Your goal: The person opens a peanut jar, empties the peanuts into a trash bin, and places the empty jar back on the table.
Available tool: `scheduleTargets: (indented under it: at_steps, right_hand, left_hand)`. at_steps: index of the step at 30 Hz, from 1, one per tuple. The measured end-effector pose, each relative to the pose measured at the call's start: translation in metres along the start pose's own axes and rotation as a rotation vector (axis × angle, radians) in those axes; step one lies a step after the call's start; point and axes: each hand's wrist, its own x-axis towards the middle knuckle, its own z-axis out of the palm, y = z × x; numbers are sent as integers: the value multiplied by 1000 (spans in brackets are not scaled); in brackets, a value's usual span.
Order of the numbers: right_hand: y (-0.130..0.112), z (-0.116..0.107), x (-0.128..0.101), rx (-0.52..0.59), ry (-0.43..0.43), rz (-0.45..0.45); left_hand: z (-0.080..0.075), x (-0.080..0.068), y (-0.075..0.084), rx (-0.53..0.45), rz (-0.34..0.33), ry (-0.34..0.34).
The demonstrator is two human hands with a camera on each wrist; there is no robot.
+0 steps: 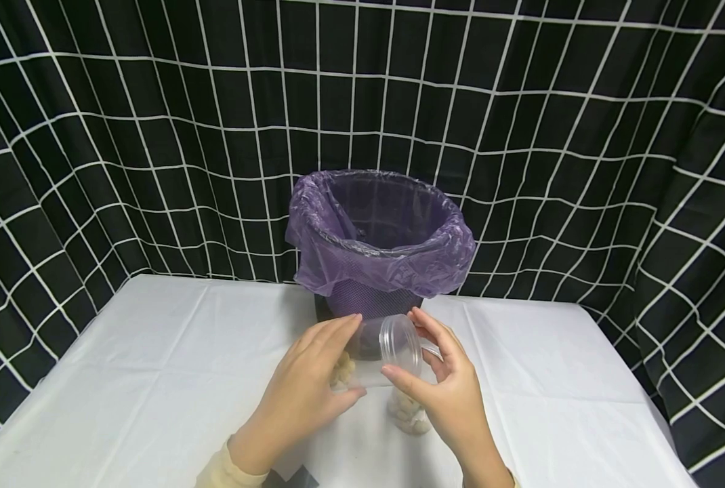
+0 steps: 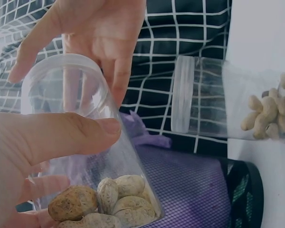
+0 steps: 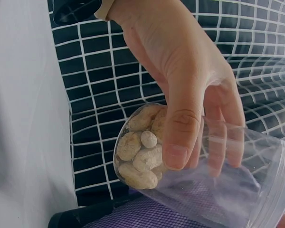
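Observation:
A clear plastic jar (image 1: 371, 369) lies tilted on its side between both hands, in front of the bin. Peanuts (image 2: 128, 197) in their shells have gathered at its base end. My left hand (image 1: 298, 386) grips that end, fingers over the top and thumb across the wall. At the ridged mouth end is my right hand (image 1: 457, 383), its fingertips and thumb around the rim. In the right wrist view the left hand (image 3: 185, 95) wraps over the peanut end, while only fingertips of the right show at the edge.
A second clear jar (image 2: 209, 121) with a capped top and peanuts stands on the white tablecloth (image 1: 173, 379), partly hidden behind the right hand. Behind the hands stands a dark mesh bin with a purple bag (image 1: 387, 271) folded over its rim. Black gridded cloth (image 1: 228, 135) surrounds the table.

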Motion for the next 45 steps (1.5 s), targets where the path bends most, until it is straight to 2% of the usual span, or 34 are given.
scheduleTargets:
  at_steps: [6,12,25,33,45]
  right_hand:
    - [-1,-1,-1,-12,-10,31]
    - [-1,-2,0,-28,-14,35]
    - [0,-1,-1,-27,-53,-7]
    - [2,-1,0,-8,-26,-55]
    - [0,-2,0,-52,-19,35]
  left_hand:
    - [0,0,1,6,-7,-16]
    - [-1,0,1,8,1,-4]
    - [-1,0,1,8,4,2]
    - [0,0,0,22,9,1]
    - [-1,0,2,32,-4,-17]
